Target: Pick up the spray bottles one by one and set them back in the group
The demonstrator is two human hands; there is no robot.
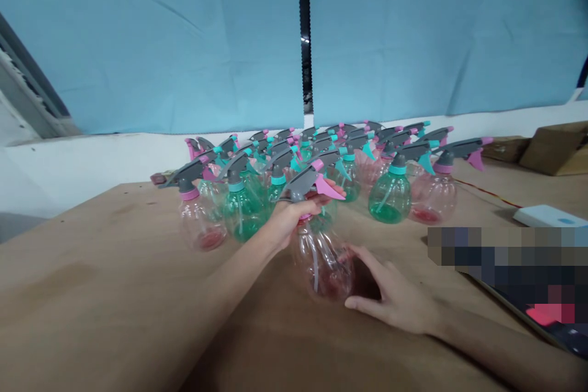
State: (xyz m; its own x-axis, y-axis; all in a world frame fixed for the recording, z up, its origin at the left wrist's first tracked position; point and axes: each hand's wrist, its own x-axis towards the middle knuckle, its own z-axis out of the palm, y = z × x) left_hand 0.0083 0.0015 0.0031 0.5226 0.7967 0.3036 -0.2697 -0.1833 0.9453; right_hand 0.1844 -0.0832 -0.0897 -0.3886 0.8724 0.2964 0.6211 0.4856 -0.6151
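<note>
Forearms [229,285] converging, left grip [309,205] clasping spray bottle [319,263]

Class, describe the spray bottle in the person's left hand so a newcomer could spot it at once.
Below the blue sheet is a brown table bearing a crowd of spray bottles. Nearest the camera is a tilted, clear pink bottle with a pink trigger. Unlike its neighbours, it is gripped by the left hand, with the right hand spread at its side.
</note>
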